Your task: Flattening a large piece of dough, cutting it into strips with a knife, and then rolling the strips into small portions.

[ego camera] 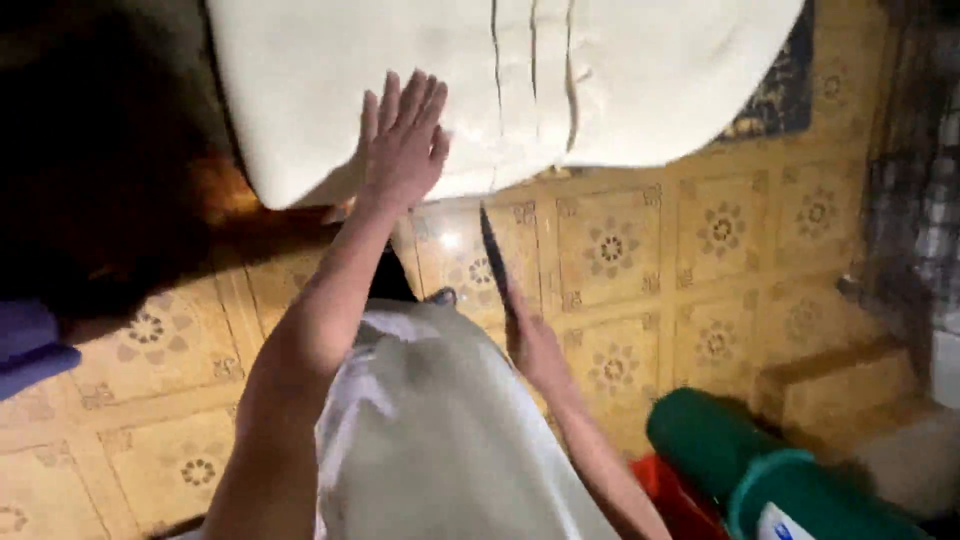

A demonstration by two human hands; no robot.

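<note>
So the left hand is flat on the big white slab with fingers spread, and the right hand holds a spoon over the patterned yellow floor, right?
Not quite. The head view shows the right hand holding a dark-bladed knife, not a spoon. The rest stands: the left hand lies flat, fingers spread, on the big white slab, above the patterned yellow floor.

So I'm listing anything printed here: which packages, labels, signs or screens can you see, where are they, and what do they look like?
Label: bottom right, on the green roll lying on the floor; small white patch with blue marks, mostly cut off by the frame edge.
No packages, signs or screens show.
</note>
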